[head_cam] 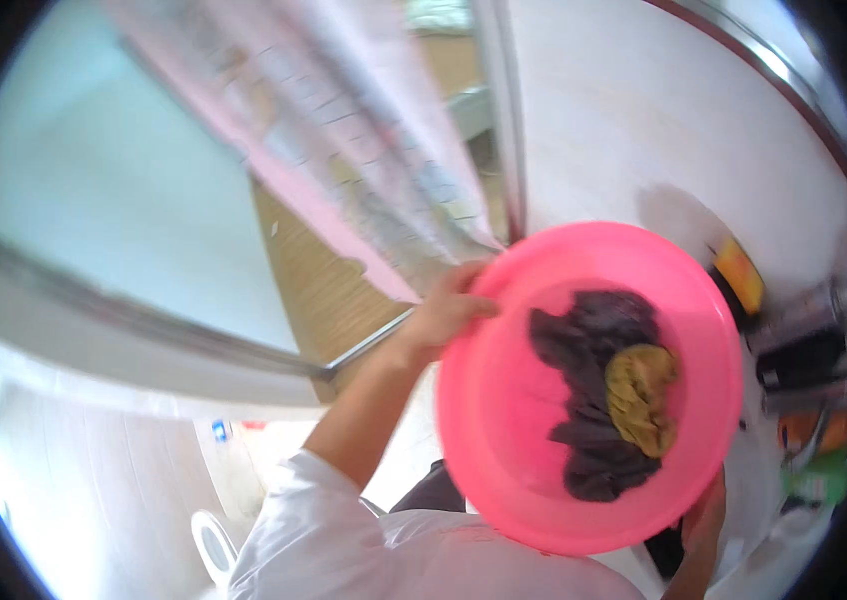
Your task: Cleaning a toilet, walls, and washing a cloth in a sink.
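Observation:
A round pink plastic basin (498, 427) is held up in front of my chest. My left hand (461, 304) grips its rim on the upper left, thumb over the edge. On the lower right, my right hand (707, 504) holds the rim from beneath; most of its fingers are hidden behind the basin. Inside lie a crumpled dark grey cloth (596, 330) and, partly on top of it, a bunched mustard-yellow cloth (642, 397). Both cloths rest towards the right side of the basin's floor.
A pink-edged patterned curtain (363, 150) hangs in a doorway beyond my left hand, over wood-look flooring (318, 262). A pale wall (618, 112) stands ahead. A yellow-and-black object (740, 277) and a cluttered shelf (806, 397) are close on the right. A white toilet seat (213, 544) shows lower left.

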A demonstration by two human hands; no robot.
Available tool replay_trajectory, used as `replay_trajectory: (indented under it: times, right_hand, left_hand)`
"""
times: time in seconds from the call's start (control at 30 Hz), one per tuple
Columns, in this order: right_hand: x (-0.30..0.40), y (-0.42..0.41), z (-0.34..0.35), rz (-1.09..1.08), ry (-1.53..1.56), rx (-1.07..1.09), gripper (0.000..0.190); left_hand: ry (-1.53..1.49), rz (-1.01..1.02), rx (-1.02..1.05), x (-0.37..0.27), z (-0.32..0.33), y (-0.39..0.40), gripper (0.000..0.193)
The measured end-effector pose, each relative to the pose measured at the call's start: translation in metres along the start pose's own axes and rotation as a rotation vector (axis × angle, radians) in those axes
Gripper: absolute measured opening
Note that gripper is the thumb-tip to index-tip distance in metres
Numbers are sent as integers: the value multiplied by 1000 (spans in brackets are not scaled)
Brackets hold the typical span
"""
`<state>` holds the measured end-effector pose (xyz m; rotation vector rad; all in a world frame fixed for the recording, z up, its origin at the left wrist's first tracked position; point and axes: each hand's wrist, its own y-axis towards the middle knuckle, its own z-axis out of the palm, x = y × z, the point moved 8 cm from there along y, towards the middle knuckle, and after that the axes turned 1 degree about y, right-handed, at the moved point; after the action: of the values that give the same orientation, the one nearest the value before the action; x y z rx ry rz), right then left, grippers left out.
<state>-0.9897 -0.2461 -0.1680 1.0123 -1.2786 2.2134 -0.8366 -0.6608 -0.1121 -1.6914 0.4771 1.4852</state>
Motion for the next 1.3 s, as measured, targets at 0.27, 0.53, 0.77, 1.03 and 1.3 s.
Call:
replay_trajectory:
  times: [0.27, 0.53, 0.77, 1.03, 1.3]
  right_hand:
    - [16, -17, 42, -408, -444, -9, 61]
    - [-18, -38, 152, -209, -626, 69, 46]
    - [-158, 11, 243, -15, -631, 425, 41]
    - [-341, 84, 263, 250, -779, 459, 48]
    - [-451, 141, 186, 438, -780, 195, 50]
  left_hand:
    - [-54, 131, -67, 42, -35, -26, 35]
    - [-97, 170, -201, 72, -143, -80, 43]
    - [-35, 21, -486, 128, -278, -140, 38]
    - [75, -326, -593, 299, -370, -167, 33]
    - [-109, -533, -585, 451, -350, -133, 32]
